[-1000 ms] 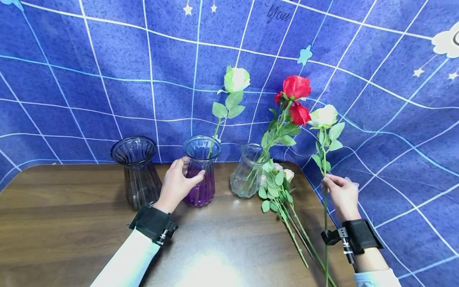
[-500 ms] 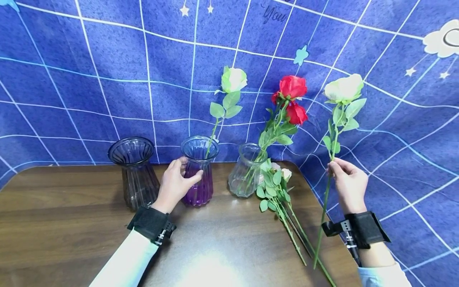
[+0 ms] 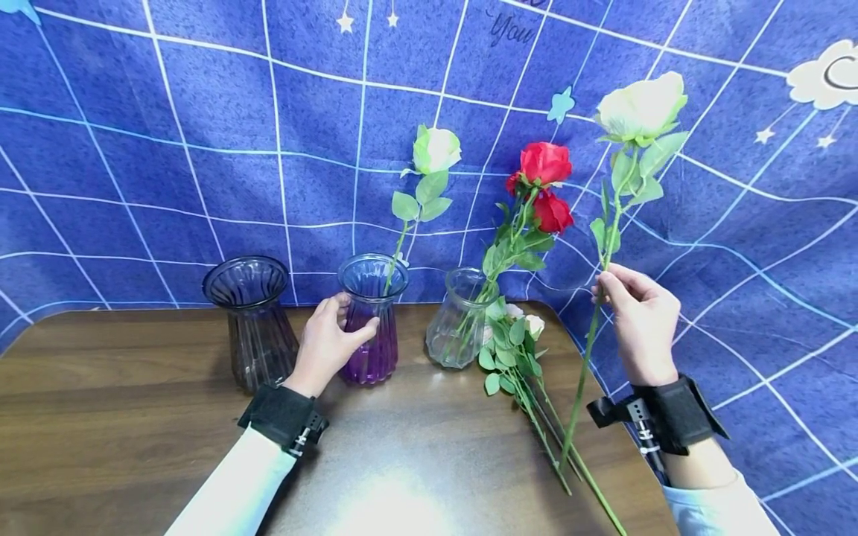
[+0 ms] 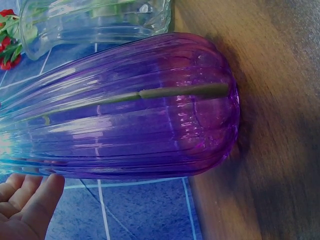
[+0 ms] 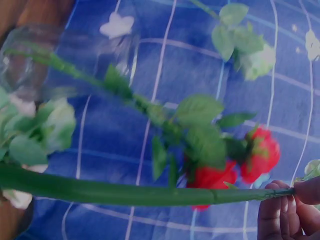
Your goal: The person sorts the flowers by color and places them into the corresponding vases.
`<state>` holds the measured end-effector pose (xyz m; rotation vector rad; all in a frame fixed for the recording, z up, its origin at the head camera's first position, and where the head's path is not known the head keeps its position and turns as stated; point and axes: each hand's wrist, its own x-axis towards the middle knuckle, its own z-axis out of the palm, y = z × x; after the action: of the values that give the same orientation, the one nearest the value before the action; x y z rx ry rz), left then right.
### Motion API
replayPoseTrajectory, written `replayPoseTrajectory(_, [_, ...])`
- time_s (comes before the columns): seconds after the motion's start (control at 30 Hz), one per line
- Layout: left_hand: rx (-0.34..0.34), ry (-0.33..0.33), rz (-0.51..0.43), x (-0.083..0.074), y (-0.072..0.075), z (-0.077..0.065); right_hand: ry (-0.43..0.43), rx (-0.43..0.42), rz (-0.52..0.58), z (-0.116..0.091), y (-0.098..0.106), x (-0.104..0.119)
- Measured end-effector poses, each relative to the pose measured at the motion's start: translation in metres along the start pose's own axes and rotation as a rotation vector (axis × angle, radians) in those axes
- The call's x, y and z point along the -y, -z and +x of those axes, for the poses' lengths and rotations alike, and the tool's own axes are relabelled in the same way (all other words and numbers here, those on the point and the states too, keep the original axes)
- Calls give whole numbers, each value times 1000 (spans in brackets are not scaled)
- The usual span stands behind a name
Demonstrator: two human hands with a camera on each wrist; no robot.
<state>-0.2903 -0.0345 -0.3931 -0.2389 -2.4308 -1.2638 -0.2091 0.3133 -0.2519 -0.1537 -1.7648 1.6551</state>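
My left hand point(image 3: 328, 339) holds a blue-to-purple ribbed glass vase point(image 3: 375, 357), thumb across its front and fingers at its left side. In the left wrist view, fingertips point(image 4: 52, 185) meet the side of the vase. One white rose point(image 3: 436, 149) stands in it, its stem point(image 4: 190, 91) reaching near the base. At the right, my right hand point(image 3: 640, 320) pinches the stem of another white rose point(image 3: 640, 112) between thumb and fingers. This rose is held up, its stem slanting down left over the loose stems; the right wrist view shows its green stem point(image 5: 125, 192) close up.
A clear glass vase point(image 3: 459, 335) with red roses point(image 3: 546, 164) stands right of the purple one. A dark glass vase point(image 3: 258, 350) is at the left. Pale roses point(image 3: 519, 350) with long stems lie on the wooden table point(image 3: 134, 387). A blue patterned cloth point(image 3: 201, 149) hangs behind.
My right hand has raised the white rose well up, and its stem end has come off the front area, swinging left. My left hand stays at the purple vase.
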Motion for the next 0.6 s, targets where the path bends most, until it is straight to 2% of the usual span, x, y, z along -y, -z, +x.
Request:
replayPoseTrajectory(0.43, [-2,5,0,0,1,-1,99,132,58,-6,-51,26])
replayPoseTrajectory(0.6, [-3,1,-5,0,0,-1,145,160,117,-4,-68,38])
